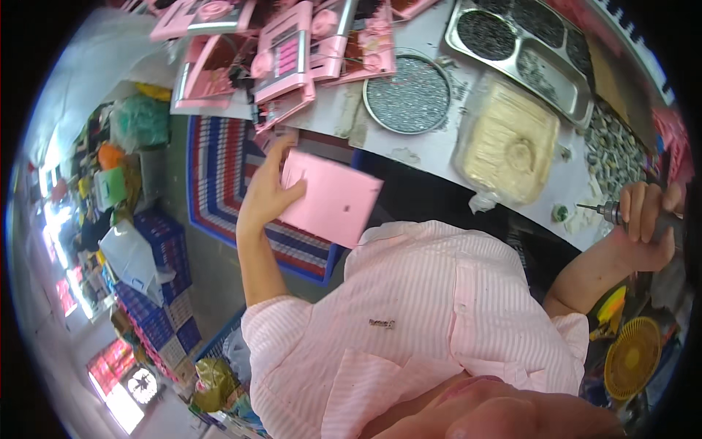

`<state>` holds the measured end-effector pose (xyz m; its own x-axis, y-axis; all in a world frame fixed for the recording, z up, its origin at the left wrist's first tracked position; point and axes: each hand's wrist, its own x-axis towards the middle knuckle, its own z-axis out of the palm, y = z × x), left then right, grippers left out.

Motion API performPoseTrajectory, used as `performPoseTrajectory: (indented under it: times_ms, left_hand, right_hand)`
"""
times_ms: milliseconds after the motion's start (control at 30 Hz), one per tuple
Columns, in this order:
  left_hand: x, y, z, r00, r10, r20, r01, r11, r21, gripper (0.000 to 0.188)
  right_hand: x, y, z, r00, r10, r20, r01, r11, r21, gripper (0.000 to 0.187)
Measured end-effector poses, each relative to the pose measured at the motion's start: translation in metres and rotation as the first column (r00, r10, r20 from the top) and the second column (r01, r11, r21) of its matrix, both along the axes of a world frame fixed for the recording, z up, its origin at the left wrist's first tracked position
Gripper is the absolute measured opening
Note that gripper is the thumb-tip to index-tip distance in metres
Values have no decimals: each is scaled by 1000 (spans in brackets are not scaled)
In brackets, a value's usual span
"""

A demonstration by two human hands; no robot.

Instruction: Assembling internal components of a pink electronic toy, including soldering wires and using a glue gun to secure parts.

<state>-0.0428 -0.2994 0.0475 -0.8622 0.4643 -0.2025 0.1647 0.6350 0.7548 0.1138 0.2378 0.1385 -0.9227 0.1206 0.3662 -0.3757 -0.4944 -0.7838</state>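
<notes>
In the head view, the left hand (265, 189) is closed on a flat pink panel (330, 202), its thumb lying over the near face and its fingers at the upper left edge. The panel hangs tilted in front of the striped shirt (431, 285), below the bench (333, 113) edge and partly over a striped basket (191, 183). The right-hand grip, that of the right hand (647, 219), is wrapped around a screwdriver (610, 212) (its thin bit points left, well apart from the panel).

The panel looks like moulded plastic: probably light, stiff and a little slippery, with a face that could scuff and corners that could chip. Holding it by opposite edges should suit it best; the present one-sided hold seems enough for so little weight, though the far corner may swing.

On the bench are pink housings (281, 58), a round dish (406, 132) of small silvery pieces, a compartment tray (574, 102) with dark small parts, and a cream-coloured block (504, 139) in clear plastic.

As for labels, the panel's visible face shows a small dark spot but no readable writing. A small dark badge (382, 323) on the shirt is too small to make out, and I can read no brand on the screwdriver.
</notes>
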Motion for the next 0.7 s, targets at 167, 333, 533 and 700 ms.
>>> performPoseTrajectory:
  times_ms: [167, 333, 533, 700]
  left_hand:
    - [59, -157, -96, 967, 254, -33, -197, 655, -729, 65]
    - [7, -49, -18, 841, 442, -313, -516, 829, -217, 24]
    - [-120, 15, 65, 416, 434, -799, -403, 876, 266, 14]
    - [-217, 86, 129, 174, 93, -980, -42, 995, 87, 43]
  right_hand:
    - [-27, -13, -13, 997, 28, 76, -38, 988, 147, 32]
    - [-39, -19, -18, 997, 20, 75, -34, 980, 195, 39]
    - [-39, -23, -26, 959, -253, 127, 196, 917, 348, 65]
    - [-53, -27, -21, 907, -413, 81, 338, 829, 446, 77]
